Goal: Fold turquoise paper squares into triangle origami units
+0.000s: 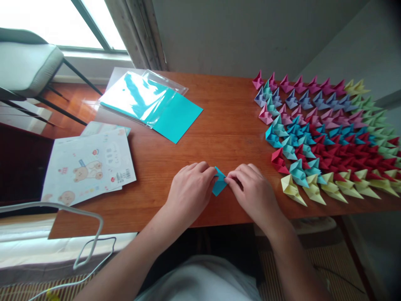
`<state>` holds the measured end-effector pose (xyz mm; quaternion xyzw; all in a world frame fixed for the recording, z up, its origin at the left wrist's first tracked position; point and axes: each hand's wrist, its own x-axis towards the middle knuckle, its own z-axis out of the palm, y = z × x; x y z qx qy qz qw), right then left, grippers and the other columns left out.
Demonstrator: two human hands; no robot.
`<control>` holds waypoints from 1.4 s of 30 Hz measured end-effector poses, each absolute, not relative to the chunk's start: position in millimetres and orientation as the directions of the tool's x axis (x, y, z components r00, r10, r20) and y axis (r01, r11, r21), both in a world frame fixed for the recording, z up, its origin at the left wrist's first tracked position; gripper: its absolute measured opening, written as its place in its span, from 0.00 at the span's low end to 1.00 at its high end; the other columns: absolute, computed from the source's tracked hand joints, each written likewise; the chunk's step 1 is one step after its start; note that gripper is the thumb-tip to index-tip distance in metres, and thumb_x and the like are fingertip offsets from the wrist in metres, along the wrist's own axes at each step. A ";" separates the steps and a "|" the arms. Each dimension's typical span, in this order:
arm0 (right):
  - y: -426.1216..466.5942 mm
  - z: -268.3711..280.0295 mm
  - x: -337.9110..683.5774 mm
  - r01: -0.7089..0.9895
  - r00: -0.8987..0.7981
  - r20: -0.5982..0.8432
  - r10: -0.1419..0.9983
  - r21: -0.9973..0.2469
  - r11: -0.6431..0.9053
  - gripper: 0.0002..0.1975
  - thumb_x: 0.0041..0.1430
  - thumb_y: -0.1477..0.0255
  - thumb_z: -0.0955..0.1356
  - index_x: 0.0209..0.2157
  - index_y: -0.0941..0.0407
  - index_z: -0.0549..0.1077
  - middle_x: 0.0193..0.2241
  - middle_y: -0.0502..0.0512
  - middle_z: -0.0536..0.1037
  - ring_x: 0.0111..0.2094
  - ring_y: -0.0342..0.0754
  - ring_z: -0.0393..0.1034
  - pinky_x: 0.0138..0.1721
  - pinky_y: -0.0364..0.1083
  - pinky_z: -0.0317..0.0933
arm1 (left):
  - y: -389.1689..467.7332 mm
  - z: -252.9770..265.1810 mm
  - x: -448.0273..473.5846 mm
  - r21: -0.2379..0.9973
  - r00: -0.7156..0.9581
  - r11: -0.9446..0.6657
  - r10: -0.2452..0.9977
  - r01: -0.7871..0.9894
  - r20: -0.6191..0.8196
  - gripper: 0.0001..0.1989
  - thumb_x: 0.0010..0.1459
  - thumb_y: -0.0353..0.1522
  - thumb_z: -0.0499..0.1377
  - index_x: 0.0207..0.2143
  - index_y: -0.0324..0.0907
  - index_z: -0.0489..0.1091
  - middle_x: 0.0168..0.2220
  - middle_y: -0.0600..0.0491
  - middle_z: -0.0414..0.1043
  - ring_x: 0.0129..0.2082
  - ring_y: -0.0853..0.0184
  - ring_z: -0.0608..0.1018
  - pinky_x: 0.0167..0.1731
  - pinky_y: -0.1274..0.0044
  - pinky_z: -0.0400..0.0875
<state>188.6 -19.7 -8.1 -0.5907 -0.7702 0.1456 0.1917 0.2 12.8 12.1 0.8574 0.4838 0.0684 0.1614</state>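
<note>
While both forearms reach in over the near edge of the wooden table (225, 129), a small piece of blue paper (219, 188) sits between the person's two hands, close to that edge. From where I stand, the left hand (191, 184) has its fingers closed on the paper's left side, though its thumb is hidden from me. The right hand (250, 188) pinches the right corner between thumb and forefinger. Whether the paper touches the wood, I can't make out. To the right stand rows of folded paper pieces, pale yellow ones (333, 190) nearest, red ones (338, 154) just behind. Off to the left, a turquoise sheet (183, 117) sticks out of a clear plastic sleeve (134, 98), with a bear-printed packet (90, 163) nearer the person.
</note>
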 end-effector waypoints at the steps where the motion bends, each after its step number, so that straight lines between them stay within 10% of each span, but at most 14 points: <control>1: -18.5 -7.7 189.4 0.853 -0.246 0.107 0.963 -0.447 0.268 0.08 0.68 0.71 0.66 0.32 0.55 0.72 0.33 0.54 0.75 0.38 0.52 0.66 0.42 0.51 0.61 | 12.9 11.9 0.3 0.339 0.523 -0.481 0.851 0.809 -0.039 0.10 0.69 0.33 0.53 0.37 0.44 0.72 0.34 0.53 0.73 0.35 0.62 0.76 0.35 0.71 0.64; 28: -6.0 -6.4 174.7 0.764 -0.135 0.134 0.982 -0.617 0.189 0.03 0.65 0.72 0.68 0.35 0.53 0.74 0.33 0.52 0.77 0.37 0.50 0.69 0.42 0.48 0.61 | 7.4 0.0 -0.4 0.512 0.364 -0.353 0.928 0.783 0.083 0.07 0.65 0.31 0.58 0.46 0.44 0.69 0.44 0.53 0.75 0.42 0.62 0.78 0.39 0.73 0.69; 42: 0.0 -10.2 167.4 0.781 -0.056 0.130 0.990 -0.612 0.125 0.06 0.64 0.69 0.70 0.32 0.53 0.76 0.29 0.52 0.78 0.33 0.50 0.69 0.38 0.48 0.62 | 2.1 -1.8 6.0 0.410 0.342 -0.366 0.930 0.835 0.132 0.05 0.68 0.30 0.54 0.42 0.43 0.70 0.41 0.51 0.77 0.39 0.63 0.78 0.37 0.74 0.69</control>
